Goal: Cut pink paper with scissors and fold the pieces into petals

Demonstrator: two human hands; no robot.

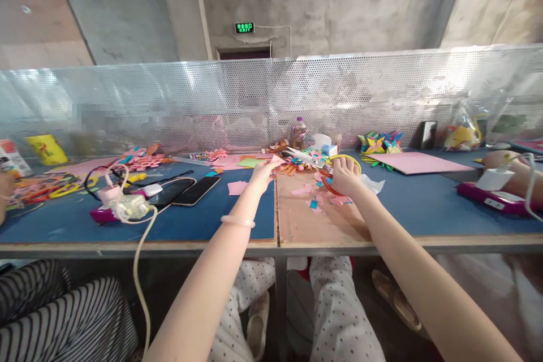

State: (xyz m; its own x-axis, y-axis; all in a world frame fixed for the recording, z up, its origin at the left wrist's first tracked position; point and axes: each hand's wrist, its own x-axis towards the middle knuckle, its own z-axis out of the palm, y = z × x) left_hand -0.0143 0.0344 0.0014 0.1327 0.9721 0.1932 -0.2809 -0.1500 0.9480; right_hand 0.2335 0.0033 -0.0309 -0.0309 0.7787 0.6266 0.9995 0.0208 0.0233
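My left hand [263, 174] pinches a small folded piece of pink paper [276, 160] above the table. Facing it, my right hand [345, 174] is wrapped round the handles of a pair of scissors [309, 158], whose parted blades point left toward the paper. Part of the handles is hidden by my fingers. Below the hands, pink and blue paper scraps [314, 197] lie scattered on the bare board. Just behind the blades is a pile of folded paper flowers [297, 167] in orange, pink and blue. A pink paper square [237, 188] rests left of my left wrist.
Two phones [197, 190], a power strip [103, 214] and cables lie at left. A bottle [299, 133] stands before the perforated metal screen [237, 90]. Pink card [419, 162] and paper stars [379, 144] are at right. Other people's arms [511, 172] reach in from both sides.
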